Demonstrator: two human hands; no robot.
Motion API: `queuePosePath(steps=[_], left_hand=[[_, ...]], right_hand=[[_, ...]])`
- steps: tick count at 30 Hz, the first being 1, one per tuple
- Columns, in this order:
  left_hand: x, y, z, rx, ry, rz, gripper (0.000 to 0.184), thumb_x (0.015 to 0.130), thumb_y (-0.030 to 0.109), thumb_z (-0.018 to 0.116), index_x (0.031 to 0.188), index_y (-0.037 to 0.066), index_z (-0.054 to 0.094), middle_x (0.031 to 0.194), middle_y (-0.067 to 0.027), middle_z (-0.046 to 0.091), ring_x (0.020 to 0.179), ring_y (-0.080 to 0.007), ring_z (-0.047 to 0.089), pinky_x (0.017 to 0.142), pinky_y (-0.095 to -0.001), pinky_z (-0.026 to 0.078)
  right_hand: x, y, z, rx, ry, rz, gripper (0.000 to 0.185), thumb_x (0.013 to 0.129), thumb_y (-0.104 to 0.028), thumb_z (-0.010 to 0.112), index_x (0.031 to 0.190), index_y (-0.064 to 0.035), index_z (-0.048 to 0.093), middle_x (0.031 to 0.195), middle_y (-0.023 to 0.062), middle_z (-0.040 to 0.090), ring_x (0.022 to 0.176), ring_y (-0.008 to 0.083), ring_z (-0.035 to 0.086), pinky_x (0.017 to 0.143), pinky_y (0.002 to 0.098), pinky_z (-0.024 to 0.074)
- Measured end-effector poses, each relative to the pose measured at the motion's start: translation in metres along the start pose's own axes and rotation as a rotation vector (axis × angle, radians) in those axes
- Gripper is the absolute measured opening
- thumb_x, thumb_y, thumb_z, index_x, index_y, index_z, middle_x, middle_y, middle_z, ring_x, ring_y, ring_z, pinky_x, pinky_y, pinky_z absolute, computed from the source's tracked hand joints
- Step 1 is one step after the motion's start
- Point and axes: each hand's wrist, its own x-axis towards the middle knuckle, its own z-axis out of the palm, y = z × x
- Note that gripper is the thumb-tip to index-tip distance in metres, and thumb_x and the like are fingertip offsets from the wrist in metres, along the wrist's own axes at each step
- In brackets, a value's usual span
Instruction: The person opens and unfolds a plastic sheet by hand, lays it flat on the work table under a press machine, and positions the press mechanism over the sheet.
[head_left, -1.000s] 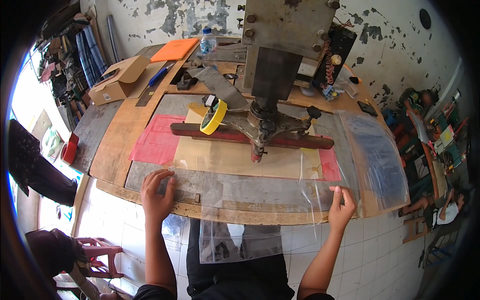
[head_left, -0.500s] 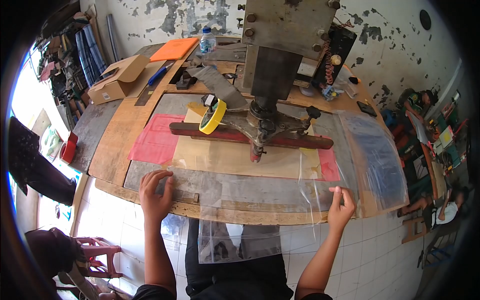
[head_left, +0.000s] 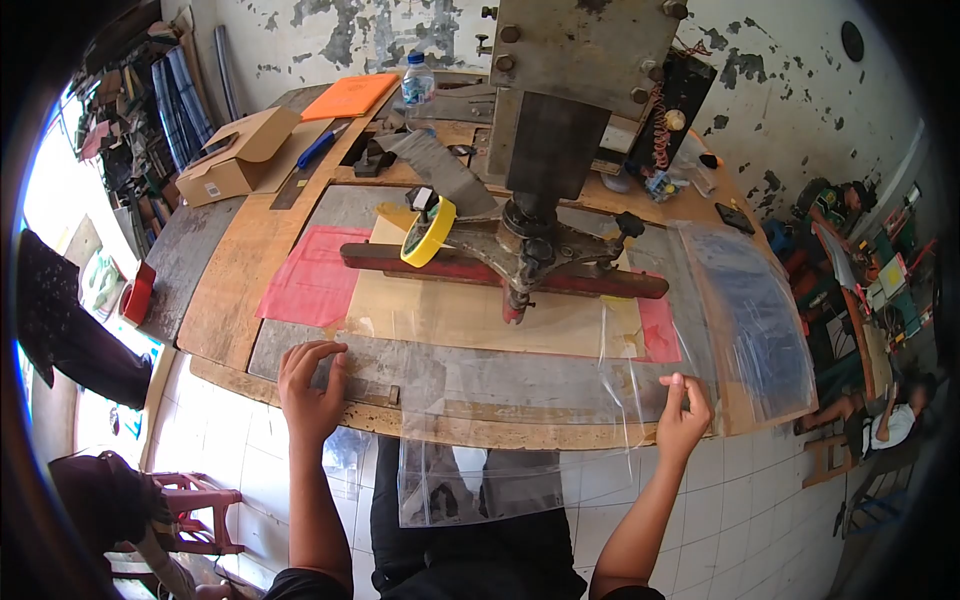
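Observation:
My left hand (head_left: 312, 388) rests at the table's front edge, left of a clear plastic sheet (head_left: 480, 492). Its fingers are bent, the thumb stands apart, and it holds nothing. At the right of the sheet is my right hand (head_left: 684, 418), loosely curled with nothing visible in it. The sheet lies over the front of the table and hangs down past the edge. Above it, a press head with a long red bar (head_left: 590, 283) sits over a tan board (head_left: 450, 318). Pink sheets (head_left: 312, 275) show at both ends of the board.
A yellow tape roll (head_left: 428, 232) hangs on the press arm. Stacked clear plastic sheets (head_left: 755, 325) lie at the right. A cardboard box (head_left: 235, 160), a blue cutter (head_left: 318, 148), an orange folder (head_left: 350, 96) and a water bottle (head_left: 417, 82) stand behind. Other people (head_left: 890, 425) sit at the far right.
The view has shifted very slightly. Both hands, the plastic sheet and the press keep their places.

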Motion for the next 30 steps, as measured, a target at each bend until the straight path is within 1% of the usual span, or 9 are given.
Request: queuePosePath(steps=[1,11,13,17,24,30], left_hand=[[-0.0001,-0.0004,0.0006,-0.003,0.014,0.015,0.010,0.093,0.008,0.074,0.102,0.005,0.080,0.106,-0.0113,0.079,0.103,-0.0318,0.072,0.098,-0.0435,0.051],[0.0000,-0.0008,0.0004,-0.006,0.011,0.020,0.010,0.093,0.008,0.074,0.101,0.005,0.079,0.104,-0.0110,0.079,0.103,-0.0317,0.072,0.099,-0.0435,0.051],[-0.0001,-0.0004,0.0007,-0.005,0.014,0.014,0.009,0.093,0.008,0.074,0.100,0.005,0.079,0.104,-0.0107,0.079,0.102,-0.0319,0.072,0.098,-0.0431,0.050],[0.0004,-0.0014,0.0002,-0.001,0.023,0.017,0.009,0.093,0.008,0.075,0.100,0.005,0.079,0.103,-0.0103,0.079,0.100,-0.0316,0.071,0.098,-0.0426,0.050],[0.0016,-0.0028,0.0001,-0.011,0.019,0.031,0.007,0.093,0.008,0.075,0.099,0.006,0.079,0.102,-0.0098,0.079,0.100,-0.0311,0.072,0.098,-0.0420,0.050],[0.0011,-0.0035,0.0003,-0.006,0.017,0.034,0.007,0.093,0.008,0.075,0.098,0.006,0.079,0.101,-0.0094,0.080,0.100,-0.0306,0.072,0.098,-0.0419,0.050]], right_hand=[[0.0000,0.0001,-0.0001,-0.001,0.002,-0.003,0.020,0.106,-0.009,0.068,0.090,0.0020,0.072,0.088,0.0109,0.076,0.080,0.0270,0.071,0.075,0.0387,0.0532],[-0.0003,0.0000,-0.0004,0.005,0.003,-0.002,0.020,0.106,-0.009,0.068,0.089,0.0019,0.072,0.087,0.0104,0.075,0.080,0.0265,0.071,0.075,0.0381,0.0529],[-0.0003,-0.0011,-0.0018,-0.007,-0.019,0.027,0.025,0.109,-0.012,0.065,0.090,0.0034,0.072,0.087,0.0103,0.076,0.082,0.0226,0.071,0.078,0.0366,0.0531],[-0.0007,-0.0024,-0.0005,0.006,-0.009,0.041,0.021,0.106,-0.009,0.068,0.089,0.0019,0.071,0.086,0.0097,0.075,0.079,0.0250,0.070,0.075,0.0379,0.0529],[-0.0031,0.0057,0.0004,0.005,-0.005,0.046,0.021,0.108,-0.011,0.067,0.092,0.0027,0.072,0.089,0.0101,0.077,0.082,0.0238,0.070,0.079,0.0374,0.0533],[-0.0030,0.0035,0.0003,0.005,-0.013,0.052,0.021,0.108,-0.011,0.067,0.093,0.0034,0.071,0.089,0.0105,0.077,0.081,0.0242,0.069,0.079,0.0376,0.0535]])
